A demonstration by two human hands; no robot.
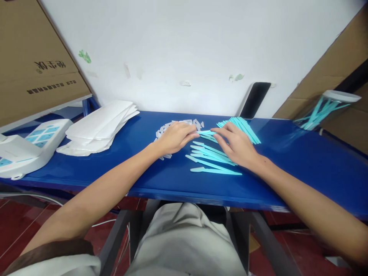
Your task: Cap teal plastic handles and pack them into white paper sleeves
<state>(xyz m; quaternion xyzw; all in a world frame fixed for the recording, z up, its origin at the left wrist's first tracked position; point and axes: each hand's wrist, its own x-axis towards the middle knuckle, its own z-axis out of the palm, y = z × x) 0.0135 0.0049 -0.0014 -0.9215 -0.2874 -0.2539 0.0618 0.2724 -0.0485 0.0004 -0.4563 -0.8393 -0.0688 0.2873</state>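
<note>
Loose turquoise sticks (214,171) lie nearest on the blue table (166,180). Beyond them, the right hand (237,145) pinches another stick (207,132); the left hand (178,136) meets its opposite end (whether gripping, I cannot tell), beside small white pieces (166,127). Farther left, a cardboard box (31,34) bears ® and dark characters, too unclear to read.

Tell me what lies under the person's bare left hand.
Small translucent white plastic pieces show around the left hand, on the glossy blue tabletop; whatever lies directly beneath it is hidden.
</note>
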